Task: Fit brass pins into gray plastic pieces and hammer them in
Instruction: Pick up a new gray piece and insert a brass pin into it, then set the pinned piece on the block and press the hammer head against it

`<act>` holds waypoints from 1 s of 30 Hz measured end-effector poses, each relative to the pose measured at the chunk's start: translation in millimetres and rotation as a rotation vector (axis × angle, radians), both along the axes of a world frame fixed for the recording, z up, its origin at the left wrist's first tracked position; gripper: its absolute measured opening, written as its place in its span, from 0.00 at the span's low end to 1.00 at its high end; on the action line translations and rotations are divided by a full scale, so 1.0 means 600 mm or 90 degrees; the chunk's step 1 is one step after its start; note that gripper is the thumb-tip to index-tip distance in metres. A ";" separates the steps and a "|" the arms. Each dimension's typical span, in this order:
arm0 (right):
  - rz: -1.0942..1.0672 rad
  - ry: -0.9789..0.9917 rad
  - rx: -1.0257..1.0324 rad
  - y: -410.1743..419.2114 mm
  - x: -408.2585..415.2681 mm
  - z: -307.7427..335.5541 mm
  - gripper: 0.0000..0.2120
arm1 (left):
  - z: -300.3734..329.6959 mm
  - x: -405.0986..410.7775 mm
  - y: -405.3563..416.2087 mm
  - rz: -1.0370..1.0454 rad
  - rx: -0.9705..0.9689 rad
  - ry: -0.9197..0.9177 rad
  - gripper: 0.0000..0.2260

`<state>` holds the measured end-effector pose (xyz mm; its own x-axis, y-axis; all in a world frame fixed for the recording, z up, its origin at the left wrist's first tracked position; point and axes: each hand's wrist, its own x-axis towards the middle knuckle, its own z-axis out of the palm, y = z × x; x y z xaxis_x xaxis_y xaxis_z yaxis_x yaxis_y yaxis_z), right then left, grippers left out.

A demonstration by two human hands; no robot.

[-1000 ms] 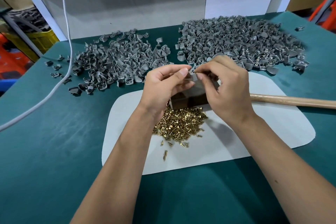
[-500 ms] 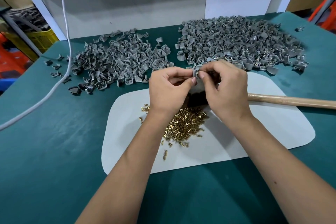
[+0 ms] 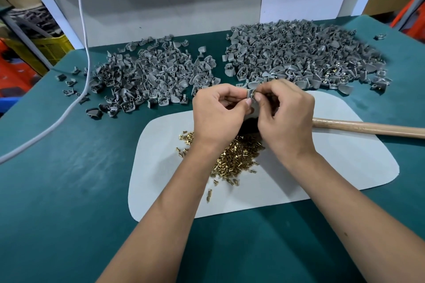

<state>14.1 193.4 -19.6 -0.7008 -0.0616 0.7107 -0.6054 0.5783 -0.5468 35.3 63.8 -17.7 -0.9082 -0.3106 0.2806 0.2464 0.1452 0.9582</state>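
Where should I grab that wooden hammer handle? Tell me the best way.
Grip the bare wooden hammer handle with the right hand, coming from above on the right. It lies flat across the white mat, its head end hidden behind the hands.

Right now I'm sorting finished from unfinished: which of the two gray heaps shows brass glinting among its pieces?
The right heap, behind the right hand: brass glints near its right front edge. The left heap shows only gray.
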 end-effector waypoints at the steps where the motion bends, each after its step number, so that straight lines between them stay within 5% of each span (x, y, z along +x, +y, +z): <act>1: -0.001 0.000 0.000 0.000 0.001 0.000 0.03 | 0.000 0.000 0.000 -0.001 0.003 -0.002 0.06; 5: 0.004 -0.002 -0.007 -0.001 0.000 -0.002 0.03 | -0.002 -0.001 -0.005 0.003 -0.031 0.002 0.05; 11: 0.012 -0.050 0.023 0.001 -0.002 0.010 0.04 | -0.002 -0.001 0.000 0.058 -0.275 0.061 0.08; 16: 0.076 -0.138 0.108 0.052 -0.023 0.047 0.05 | 0.001 -0.001 -0.014 0.089 -0.304 0.053 0.12; 19: 0.053 -0.266 0.268 0.118 -0.056 0.066 0.02 | 0.005 -0.004 -0.024 0.122 -0.281 0.040 0.12; 22: 0.056 -0.424 0.517 0.162 -0.069 0.064 0.11 | 0.003 -0.009 -0.038 0.101 -0.356 0.003 0.06; 30: 0.056 -0.399 0.524 0.168 -0.071 0.049 0.05 | -0.006 -0.014 -0.050 0.041 -0.393 -0.051 0.05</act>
<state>-28.3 294.2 9.8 -0.8999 -0.4312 -0.0654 -0.4064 0.8834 -0.2334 27.0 34.1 -21.2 -0.9186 -0.1681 0.3576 0.1490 0.6908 0.7075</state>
